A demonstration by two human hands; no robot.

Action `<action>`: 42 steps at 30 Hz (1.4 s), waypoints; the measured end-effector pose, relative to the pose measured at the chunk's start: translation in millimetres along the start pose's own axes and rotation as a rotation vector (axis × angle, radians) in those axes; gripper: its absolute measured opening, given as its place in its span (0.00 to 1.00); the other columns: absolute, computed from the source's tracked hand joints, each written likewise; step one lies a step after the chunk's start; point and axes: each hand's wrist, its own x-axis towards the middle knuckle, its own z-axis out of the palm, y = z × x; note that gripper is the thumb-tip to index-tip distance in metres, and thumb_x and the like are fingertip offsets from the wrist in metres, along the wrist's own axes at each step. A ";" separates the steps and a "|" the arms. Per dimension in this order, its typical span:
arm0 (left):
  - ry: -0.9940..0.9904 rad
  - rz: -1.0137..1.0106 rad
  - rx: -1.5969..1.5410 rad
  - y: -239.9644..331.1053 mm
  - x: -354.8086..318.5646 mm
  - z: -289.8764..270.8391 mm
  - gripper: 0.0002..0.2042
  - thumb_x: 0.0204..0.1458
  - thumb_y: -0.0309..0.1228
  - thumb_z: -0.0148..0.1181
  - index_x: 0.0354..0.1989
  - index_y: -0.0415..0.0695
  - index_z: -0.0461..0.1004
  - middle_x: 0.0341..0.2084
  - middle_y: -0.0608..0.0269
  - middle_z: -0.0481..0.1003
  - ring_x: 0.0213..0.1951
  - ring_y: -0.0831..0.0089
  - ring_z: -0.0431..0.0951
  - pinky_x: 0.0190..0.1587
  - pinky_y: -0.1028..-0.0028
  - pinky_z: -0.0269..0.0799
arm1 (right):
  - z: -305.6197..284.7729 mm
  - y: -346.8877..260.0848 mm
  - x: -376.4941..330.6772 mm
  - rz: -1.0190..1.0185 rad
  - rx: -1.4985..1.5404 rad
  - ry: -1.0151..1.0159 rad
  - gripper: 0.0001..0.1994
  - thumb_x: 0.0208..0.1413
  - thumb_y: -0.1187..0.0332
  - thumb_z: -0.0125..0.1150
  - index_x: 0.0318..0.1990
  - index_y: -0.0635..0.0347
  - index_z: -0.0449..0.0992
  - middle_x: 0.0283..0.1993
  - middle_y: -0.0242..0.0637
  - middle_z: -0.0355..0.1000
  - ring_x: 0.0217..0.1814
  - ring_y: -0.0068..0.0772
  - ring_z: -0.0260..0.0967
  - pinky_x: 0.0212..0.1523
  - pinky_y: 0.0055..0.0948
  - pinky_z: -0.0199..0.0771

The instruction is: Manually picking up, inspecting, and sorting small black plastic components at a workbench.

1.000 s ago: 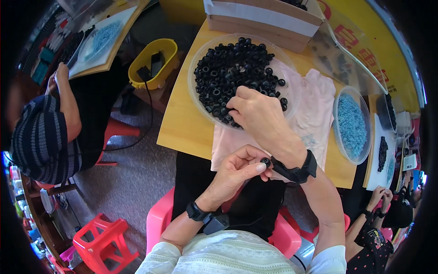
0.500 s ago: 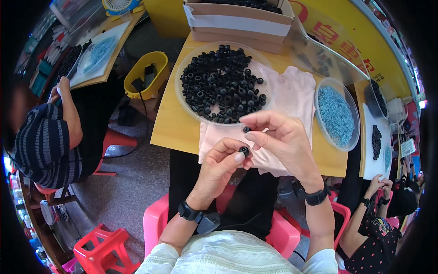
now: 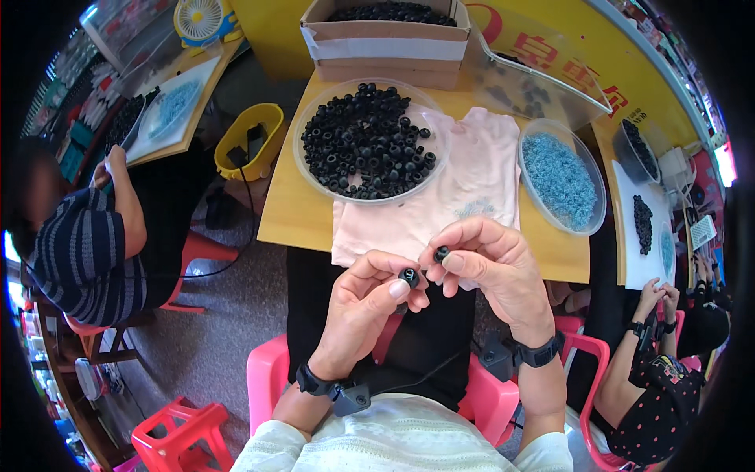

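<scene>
Head view: the left hand pinches a small black ring between thumb and forefinger, its grip clenched on the piece. Just to the right, the right hand grasps a second small black piece at its fingertips, close beside the first; whether the two pieces touch cannot be told. Both hands are raised over the person's lap, near the edge of the yellow surface. On that surface, farther off, lies a pink cloth, and a clear round tray full of black rings overlaps its left part. To the right sits a clear dish of blue pieces. At the far edge stands a cardboard box of more black parts. Another person in a striped shirt sits on the left.
</scene>
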 end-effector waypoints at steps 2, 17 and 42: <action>0.000 -0.006 -0.001 -0.5 -2.8 -0.3 0.11 0.57 0.26 0.56 0.47 0.37 0.70 0.39 0.54 0.76 0.37 0.72 0.78 0.42 0.74 0.74 | 2.4 -1.3 -1.7 -0.010 -0.013 0.024 0.11 0.58 0.74 0.59 0.47 0.66 0.73 0.40 0.38 0.75 0.37 0.20 0.72 0.37 0.18 0.74; 0.012 0.002 0.046 -0.9 -5.7 4.2 0.11 0.56 0.25 0.57 0.46 0.35 0.70 0.38 0.54 0.76 0.37 0.71 0.78 0.42 0.73 0.74 | 1.5 10.7 -7.8 -0.033 0.035 0.050 0.09 0.58 0.74 0.58 0.44 0.66 0.72 0.39 0.36 0.74 0.36 0.19 0.71 0.37 0.18 0.74; 0.083 -0.012 0.050 -4.0 0.0 -2.9 0.11 0.52 0.19 0.59 0.44 0.33 0.71 0.36 0.55 0.76 0.37 0.71 0.79 0.44 0.73 0.76 | 5.4 10.8 -1.0 -0.272 -0.489 0.035 0.09 0.52 0.82 0.60 0.42 0.67 0.78 0.39 0.38 0.73 0.37 0.23 0.74 0.36 0.20 0.76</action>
